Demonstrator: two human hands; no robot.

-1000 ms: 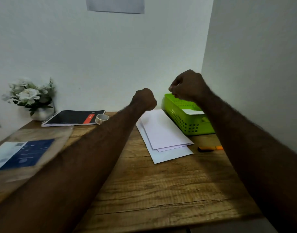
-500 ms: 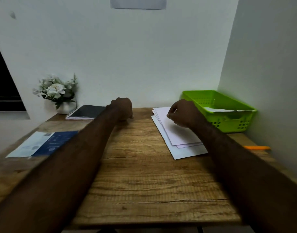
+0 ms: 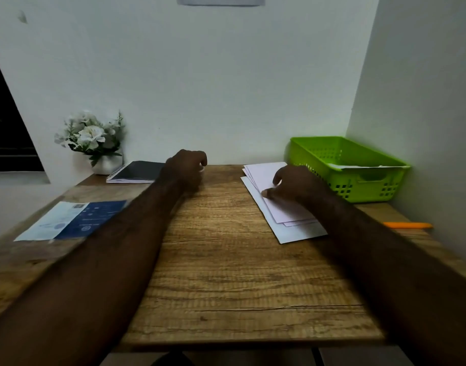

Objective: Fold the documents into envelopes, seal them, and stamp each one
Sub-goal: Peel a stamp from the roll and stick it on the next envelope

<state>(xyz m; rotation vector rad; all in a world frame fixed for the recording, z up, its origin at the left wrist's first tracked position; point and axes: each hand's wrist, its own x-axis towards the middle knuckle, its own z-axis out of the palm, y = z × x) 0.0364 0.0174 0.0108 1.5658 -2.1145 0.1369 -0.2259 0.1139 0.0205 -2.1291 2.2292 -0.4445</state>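
Wood-grain planks make up the table (image 3: 239,273), and both bare forearms stretch across it towards the far wall (image 3: 200,88).

The right hand (image 3: 296,186) rests palm-down on the stack of white sheets (image 3: 282,216) at the right of the table. Its thumb (image 3: 266,192) is stretched out and touches the top sheet close to that sheet's left edge, and the forefinger sits apart from the thumb, bent, with its tip on the paper. The other fingers are hidden behind the back of the hand. The sheets lie fanned, their corners a little out of line, and I cannot tell whether they are documents or envelopes.

The left hand (image 3: 185,170) lies at the far middle of the table with its fingers (image 3: 200,158) curled downwards. A small pale sliver shows beneath them, perhaps something held, but the view is too dim to tell.

Just beside the stack, in the far right corner, stands a green basket (image 3: 319,151) with a white paper in it. An orange pen (image 3: 408,225) lies near the right edge. At the left are a blue and white leaflet (image 3: 71,220), a spiral notebook (image 3: 136,171) and a pot of white flowers (image 3: 94,138) against the wall. Both walls are plain and pale, a notice (image 3: 221,0) hangs high up, and a dark opening (image 3: 5,128) shows at far left.
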